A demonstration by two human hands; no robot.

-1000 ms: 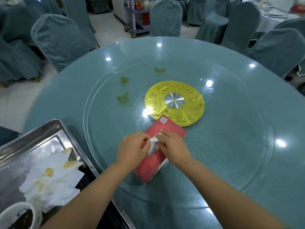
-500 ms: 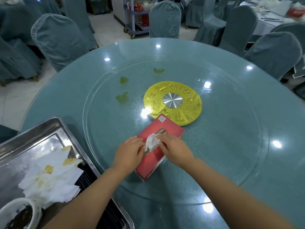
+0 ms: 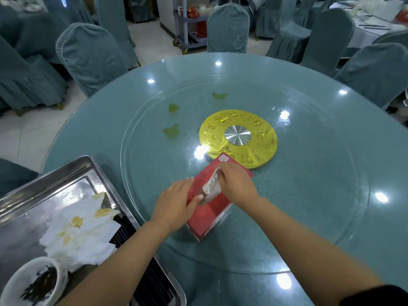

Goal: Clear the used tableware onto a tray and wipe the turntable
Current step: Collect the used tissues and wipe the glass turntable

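Observation:
A red tissue box [image 3: 209,217] lies on the glass turntable [image 3: 309,195], just in front of its gold hub [image 3: 262,151]. My left hand [image 3: 176,202] rests on the box's left side and holds it down, thumb on the top. My right hand [image 3: 237,184] pinches a white tissue [image 3: 213,187] that sticks up out of the slot. Three greenish stains [image 3: 171,131] mark the glass to the left of the hub and behind it. The steel tray [image 3: 55,182] at the lower left holds stained white tissues [image 3: 81,230] and a used white bowl [image 3: 33,281].
The round table [image 3: 92,129] under the turntable has its rim on every side. Covered chairs [image 3: 88,56] ring the far edge. A service trolley [image 3: 189,25] stands beyond them. Another laid table [image 3: 371,21] sits at the back right.
The tissue has come further out of the box in my right hand. My left hand has slid from the slot to the box's left side.

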